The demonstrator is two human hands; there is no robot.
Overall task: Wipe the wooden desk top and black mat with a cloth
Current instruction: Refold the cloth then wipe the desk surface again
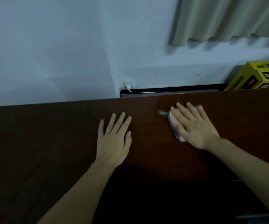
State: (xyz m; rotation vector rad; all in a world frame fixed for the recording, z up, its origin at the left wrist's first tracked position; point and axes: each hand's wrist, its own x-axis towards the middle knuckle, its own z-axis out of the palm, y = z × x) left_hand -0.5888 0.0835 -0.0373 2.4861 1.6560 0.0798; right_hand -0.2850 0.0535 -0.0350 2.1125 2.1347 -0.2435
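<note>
Dark reddish-brown wood forms the bench [49, 143], whose far edge runs against a pale wall. A grey and pale cloth [173, 125] is pressed flat near that far edge, right of centre, by the right hand [193, 126], whose fingers are laid out straight on top of it. The left hand [114, 139] is rested palm down on bare wood just left of the cloth, fingers spread, nothing held. A yellow box [256, 76] is seen beyond the far right corner; its black printing is too blurred to be read. A white charger [128, 86] is plugged into the wall behind the far edge, below a beige curtain [227, 20].
</note>
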